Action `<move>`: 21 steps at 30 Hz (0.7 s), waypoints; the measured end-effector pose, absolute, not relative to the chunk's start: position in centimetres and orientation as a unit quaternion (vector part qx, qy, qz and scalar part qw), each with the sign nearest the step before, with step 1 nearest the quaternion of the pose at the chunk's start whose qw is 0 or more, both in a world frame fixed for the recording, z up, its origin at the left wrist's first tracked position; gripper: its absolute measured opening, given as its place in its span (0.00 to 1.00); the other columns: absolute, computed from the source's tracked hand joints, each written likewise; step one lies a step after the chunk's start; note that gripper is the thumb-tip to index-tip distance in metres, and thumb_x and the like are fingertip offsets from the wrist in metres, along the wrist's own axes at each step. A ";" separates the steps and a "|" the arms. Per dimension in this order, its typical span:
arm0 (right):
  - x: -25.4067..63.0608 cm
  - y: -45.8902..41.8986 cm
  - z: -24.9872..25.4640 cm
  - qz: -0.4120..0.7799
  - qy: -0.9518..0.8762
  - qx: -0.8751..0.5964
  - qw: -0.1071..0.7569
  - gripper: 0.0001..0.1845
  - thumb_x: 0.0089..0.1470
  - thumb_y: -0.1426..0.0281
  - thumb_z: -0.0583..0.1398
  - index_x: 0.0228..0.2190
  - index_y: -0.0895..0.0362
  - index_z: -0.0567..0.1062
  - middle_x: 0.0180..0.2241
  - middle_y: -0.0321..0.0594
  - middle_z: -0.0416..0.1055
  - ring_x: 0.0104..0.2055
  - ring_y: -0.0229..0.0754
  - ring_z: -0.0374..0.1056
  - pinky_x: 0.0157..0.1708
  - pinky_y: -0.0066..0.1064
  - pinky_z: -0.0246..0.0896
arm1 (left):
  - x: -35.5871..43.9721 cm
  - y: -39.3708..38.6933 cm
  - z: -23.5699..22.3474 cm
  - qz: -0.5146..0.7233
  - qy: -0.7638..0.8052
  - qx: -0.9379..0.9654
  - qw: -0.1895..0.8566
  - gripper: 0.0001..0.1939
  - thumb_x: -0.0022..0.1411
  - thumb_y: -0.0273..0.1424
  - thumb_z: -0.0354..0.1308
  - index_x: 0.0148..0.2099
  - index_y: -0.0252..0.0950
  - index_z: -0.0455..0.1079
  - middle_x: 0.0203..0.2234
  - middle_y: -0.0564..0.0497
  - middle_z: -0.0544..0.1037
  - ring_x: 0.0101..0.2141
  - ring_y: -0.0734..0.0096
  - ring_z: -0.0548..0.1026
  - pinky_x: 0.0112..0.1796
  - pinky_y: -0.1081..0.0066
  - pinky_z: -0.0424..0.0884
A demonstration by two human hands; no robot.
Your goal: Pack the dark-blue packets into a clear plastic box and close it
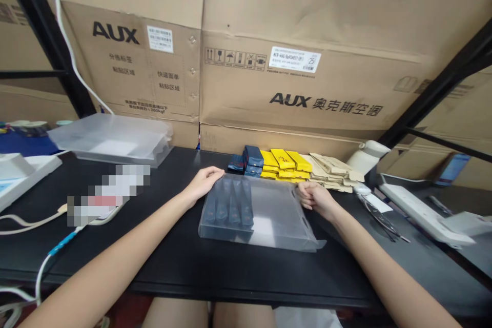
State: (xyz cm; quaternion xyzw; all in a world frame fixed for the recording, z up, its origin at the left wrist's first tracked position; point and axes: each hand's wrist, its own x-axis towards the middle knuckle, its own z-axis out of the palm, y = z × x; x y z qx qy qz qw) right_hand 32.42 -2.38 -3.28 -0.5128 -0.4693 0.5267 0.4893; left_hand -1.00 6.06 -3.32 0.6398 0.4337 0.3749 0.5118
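A frosted clear plastic box lies flat on the black table in front of me. Through its wall show several dark blue packets, side by side in the left half. My left hand pinches the box's far left corner. On the opposite side, my right hand has its fingers curled at the far right edge of the box; the fingertips are partly hidden. Just beyond the box stand stacked dark blue packets, yellow packets and beige packets.
Flat frosted plastic boxes are stacked at the back left. A phone with a cable lies left of my arm. At the right are a white bottle, a coiled dark cable and a power strip. Cardboard cartons wall the back.
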 end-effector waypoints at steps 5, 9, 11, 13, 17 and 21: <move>33.2 -2.6 -2.6 0.468 -0.447 -0.489 0.584 0.11 0.33 0.78 0.52 0.11 0.55 0.55 0.11 0.27 0.42 0.12 0.29 0.36 0.10 0.22 0.36 | -1.1 7.2 -4.2 0.399 0.418 0.578 0.577 0.24 0.56 0.51 0.52 0.39 0.35 0.73 0.38 0.46 0.79 0.39 0.63 0.76 0.42 0.66 0.68; 33.5 -2.7 -2.4 0.439 -0.445 -0.471 0.623 0.13 0.35 0.78 0.52 0.11 0.55 0.53 0.12 0.27 0.41 0.12 0.30 0.37 0.11 0.22 0.38 | -1.3 8.8 -4.0 0.358 0.452 0.571 0.584 0.21 0.47 0.45 0.62 0.39 0.34 0.73 0.42 0.44 0.79 0.42 0.64 0.75 0.39 0.71 0.69; 33.4 -2.7 -2.5 0.428 -0.447 -0.464 0.633 0.13 0.36 0.78 0.52 0.12 0.55 0.53 0.12 0.27 0.41 0.13 0.30 0.38 0.12 0.22 0.38 | -1.3 9.8 -3.6 0.330 0.478 0.589 0.562 0.22 0.45 0.44 0.64 0.39 0.35 0.73 0.44 0.44 0.78 0.43 0.64 0.75 0.35 0.73 0.70; 33.3 -2.6 -2.7 0.421 -0.451 -0.459 0.639 0.12 0.35 0.78 0.52 0.12 0.55 0.53 0.12 0.27 0.41 0.13 0.30 0.38 0.12 0.23 0.38 | -1.0 10.9 -3.2 0.312 0.493 0.599 0.549 0.22 0.44 0.45 0.65 0.37 0.35 0.74 0.43 0.43 0.78 0.40 0.64 0.75 0.30 0.74 0.68; 33.1 -2.6 -2.9 0.417 -0.462 -0.456 0.636 0.12 0.36 0.78 0.53 0.12 0.54 0.54 0.12 0.27 0.42 0.12 0.30 0.37 0.11 0.23 0.37 | 0.3 13.1 -2.8 0.255 0.506 0.639 0.520 0.20 0.37 0.45 0.69 0.26 0.33 0.75 0.30 0.45 0.80 0.28 0.69 0.73 0.24 0.76 0.62; 33.0 -2.6 -2.8 0.418 -0.469 -0.457 0.630 0.12 0.34 0.78 0.53 0.12 0.54 0.55 0.12 0.28 0.43 0.13 0.30 0.37 0.12 0.24 0.38 | 1.6 14.2 -2.9 0.220 0.502 0.680 0.486 0.16 0.37 0.43 0.69 0.21 0.33 0.76 0.21 0.48 0.78 0.21 0.75 0.68 0.21 0.76 0.59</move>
